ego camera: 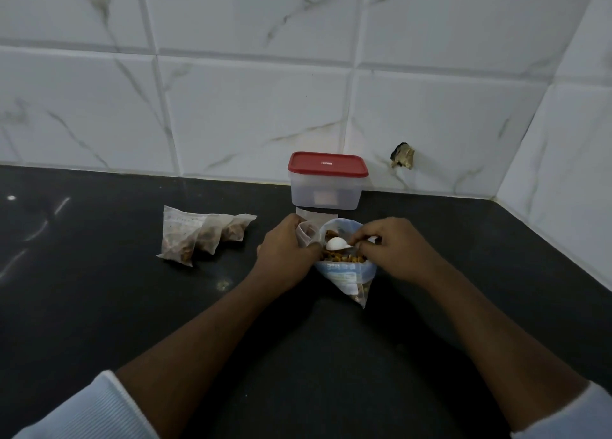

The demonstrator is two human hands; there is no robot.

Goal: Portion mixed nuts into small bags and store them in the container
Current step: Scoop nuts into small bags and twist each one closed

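A large open bag of mixed nuts (347, 273) lies on the black counter in front of me. My right hand (394, 250) pinches the handle of a white spoon (336, 243) whose bowl is over the nuts. My left hand (284, 253) grips a small clear bag (308, 233) held open beside the big bag's mouth. Three filled small bags (202, 236) lie in a row to the left. A clear container with a red lid (326, 182) stands closed against the wall behind the bags.
The black counter (99, 306) runs to a white tiled wall at the back and at the right. A thin stack of flat small bags (314, 214) lies just in front of the container. A chipped hole (402, 155) marks the wall tile.
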